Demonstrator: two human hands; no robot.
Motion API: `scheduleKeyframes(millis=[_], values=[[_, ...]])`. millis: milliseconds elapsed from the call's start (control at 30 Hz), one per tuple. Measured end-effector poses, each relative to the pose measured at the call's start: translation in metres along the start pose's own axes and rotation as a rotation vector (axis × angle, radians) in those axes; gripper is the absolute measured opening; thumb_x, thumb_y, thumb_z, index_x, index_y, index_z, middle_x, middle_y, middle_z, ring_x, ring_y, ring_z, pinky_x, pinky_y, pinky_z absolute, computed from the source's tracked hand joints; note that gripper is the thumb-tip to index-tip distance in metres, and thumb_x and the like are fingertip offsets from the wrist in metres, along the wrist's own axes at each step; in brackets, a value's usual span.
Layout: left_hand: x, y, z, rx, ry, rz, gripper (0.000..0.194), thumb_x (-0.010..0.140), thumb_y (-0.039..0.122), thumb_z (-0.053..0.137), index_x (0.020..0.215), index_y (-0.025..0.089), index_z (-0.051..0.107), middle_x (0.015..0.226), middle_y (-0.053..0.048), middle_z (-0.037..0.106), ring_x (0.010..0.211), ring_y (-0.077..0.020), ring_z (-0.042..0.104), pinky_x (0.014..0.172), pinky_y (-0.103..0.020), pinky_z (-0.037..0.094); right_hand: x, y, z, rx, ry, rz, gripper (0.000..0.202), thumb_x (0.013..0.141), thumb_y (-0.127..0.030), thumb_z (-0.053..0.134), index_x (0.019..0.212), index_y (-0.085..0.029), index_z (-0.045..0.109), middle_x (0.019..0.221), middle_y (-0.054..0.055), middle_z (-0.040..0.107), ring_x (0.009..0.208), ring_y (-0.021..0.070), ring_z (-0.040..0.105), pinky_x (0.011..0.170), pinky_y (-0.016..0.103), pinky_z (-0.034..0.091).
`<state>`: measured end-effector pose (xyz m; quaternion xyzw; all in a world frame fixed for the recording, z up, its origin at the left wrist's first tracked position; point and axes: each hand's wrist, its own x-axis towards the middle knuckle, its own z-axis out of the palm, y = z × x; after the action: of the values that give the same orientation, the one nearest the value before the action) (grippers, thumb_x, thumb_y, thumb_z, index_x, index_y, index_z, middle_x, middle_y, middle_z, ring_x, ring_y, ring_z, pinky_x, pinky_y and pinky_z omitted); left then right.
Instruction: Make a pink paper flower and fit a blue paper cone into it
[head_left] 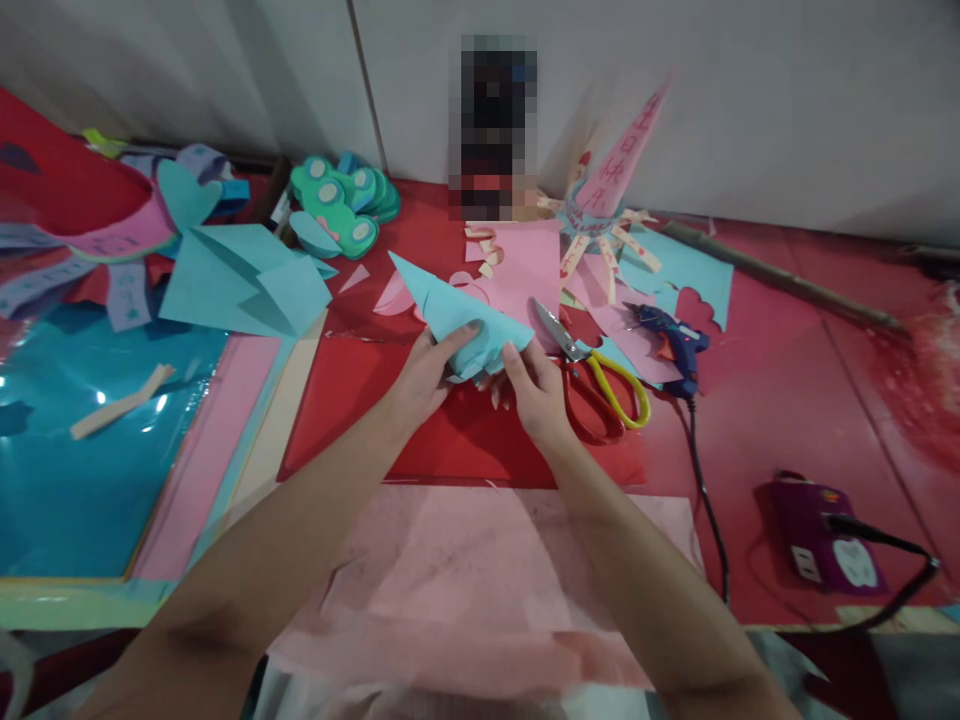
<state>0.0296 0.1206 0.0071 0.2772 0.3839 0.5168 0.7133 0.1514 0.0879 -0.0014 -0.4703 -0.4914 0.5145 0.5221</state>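
Observation:
A light blue paper piece (472, 325), rolled or folded to a point at its upper left, is held above the red sheet (450, 440). My left hand (427, 375) grips its left part, thumb on top. On the right side my right hand (536, 390) holds it, thumb near the lower right edge and fingers partly hidden beneath. Scissors (592, 365) with one yellow and one red handle lie just right of my right hand, blades pointing to the upper left. Pink paper (525, 265) and scraps lie behind the blue piece.
A pink cone hat (619, 170) stands behind. A blue glue gun (679, 345) with a cord and a purple box (825, 535) are at the right. Green cutouts (337, 200), folded blue paper (240, 280) and a blue glossy pack (97, 450) are at the left.

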Motion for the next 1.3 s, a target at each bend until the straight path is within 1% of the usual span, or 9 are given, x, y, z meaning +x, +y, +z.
scheduleKeyframes(millis=[100, 233, 567, 867, 967, 1067, 1200, 1267, 1300], values=[[-0.0004, -0.0006, 0.0001, 0.038, -0.032, 0.01, 0.026, 0.063, 0.033, 0.075, 0.071, 0.015, 0.058, 0.06, -0.001, 0.061, 0.044, -0.0127, 0.055, 0.038, -0.025, 0.044, -0.0004, 0.001, -0.0002, -0.019, 0.011, 0.001, 0.031, 0.085, -0.049, 0.049, 0.076, -0.02, 0.051, 0.053, -0.004, 0.059, 0.038, 0.0065, 0.049, 0.037, 0.019, 0.037], [-0.0015, 0.0004, 0.0006, 0.077, -0.079, 0.008, 0.029, 0.063, 0.035, 0.075, 0.071, 0.014, 0.057, 0.056, -0.001, 0.06, 0.04, -0.0124, 0.054, 0.038, -0.025, 0.043, -0.0001, 0.0009, 0.0001, -0.038, 0.031, 0.003, 0.035, 0.086, -0.05, 0.048, 0.07, -0.019, 0.049, 0.052, -0.004, 0.058, 0.037, 0.0061, 0.047, 0.036, 0.019, 0.036], [-0.0037, 0.0032, 0.0025, 0.1, -0.087, -0.017, 0.033, 0.059, 0.036, 0.078, 0.073, 0.014, 0.057, 0.057, -0.001, 0.061, 0.041, -0.0126, 0.055, 0.041, -0.026, 0.043, -0.0006, 0.0002, 0.0009, -0.049, 0.091, -0.029, 0.036, 0.087, -0.049, 0.045, 0.066, -0.021, 0.046, 0.05, -0.004, 0.055, 0.038, 0.0072, 0.047, 0.037, 0.021, 0.037], [-0.0015, -0.002, 0.0012, 0.094, -0.084, -0.025, 0.032, 0.058, 0.033, 0.079, 0.075, 0.013, 0.06, 0.059, -0.002, 0.062, 0.05, -0.0132, 0.058, 0.053, -0.027, 0.048, -0.0019, 0.0019, -0.0015, -0.135, 0.135, -0.043, 0.037, 0.089, -0.049, 0.043, 0.065, -0.021, 0.047, 0.047, -0.004, 0.052, 0.039, 0.0086, 0.048, 0.04, 0.022, 0.038], [-0.001, -0.0027, 0.0004, 0.099, -0.102, -0.019, 0.032, 0.059, 0.033, 0.079, 0.075, 0.013, 0.059, 0.057, -0.002, 0.061, 0.05, -0.0136, 0.058, 0.051, -0.026, 0.047, -0.0023, 0.0008, -0.0017, -0.158, 0.141, -0.057, 0.036, 0.089, -0.048, 0.043, 0.065, -0.021, 0.047, 0.047, -0.004, 0.052, 0.04, 0.0088, 0.049, 0.042, 0.023, 0.039], [-0.0014, -0.0028, -0.0002, 0.098, -0.139, -0.013, 0.032, 0.061, 0.034, 0.078, 0.075, 0.013, 0.059, 0.058, -0.003, 0.062, 0.047, -0.014, 0.057, 0.048, -0.027, 0.047, -0.0026, 0.0006, -0.0017, -0.141, 0.14, -0.071, 0.035, 0.089, -0.047, 0.044, 0.065, -0.021, 0.048, 0.048, -0.004, 0.052, 0.04, 0.0087, 0.048, 0.042, 0.023, 0.039], [-0.0011, -0.0019, -0.0011, 0.078, -0.163, -0.007, 0.028, 0.066, 0.035, 0.075, 0.074, 0.014, 0.06, 0.058, -0.002, 0.061, 0.045, -0.0129, 0.056, 0.046, -0.027, 0.045, -0.0029, 0.0015, -0.0016, -0.028, 0.107, -0.067, 0.038, 0.089, -0.05, 0.041, 0.067, -0.021, 0.048, 0.051, -0.003, 0.056, 0.041, 0.009, 0.049, 0.042, 0.023, 0.04], [0.0006, -0.0007, -0.002, 0.026, -0.121, -0.011, 0.026, 0.065, 0.033, 0.075, 0.074, 0.014, 0.06, 0.06, -0.002, 0.062, 0.045, -0.0117, 0.055, 0.045, -0.025, 0.044, -0.0026, 0.0019, -0.0017, 0.036, 0.063, -0.059, 0.041, 0.089, -0.054, 0.037, 0.069, -0.021, 0.049, 0.053, -0.002, 0.058, 0.042, 0.0088, 0.05, 0.041, 0.022, 0.04], [0.0019, 0.0001, -0.0026, -0.017, -0.078, -0.021, 0.025, 0.065, 0.032, 0.075, 0.074, 0.014, 0.06, 0.062, -0.001, 0.063, 0.047, -0.011, 0.055, 0.046, -0.024, 0.044, -0.0023, 0.0021, -0.0018, 0.056, 0.039, -0.055, 0.04, 0.089, -0.054, 0.037, 0.071, -0.02, 0.05, 0.055, -0.002, 0.059, 0.042, 0.0085, 0.051, 0.04, 0.022, 0.039]])
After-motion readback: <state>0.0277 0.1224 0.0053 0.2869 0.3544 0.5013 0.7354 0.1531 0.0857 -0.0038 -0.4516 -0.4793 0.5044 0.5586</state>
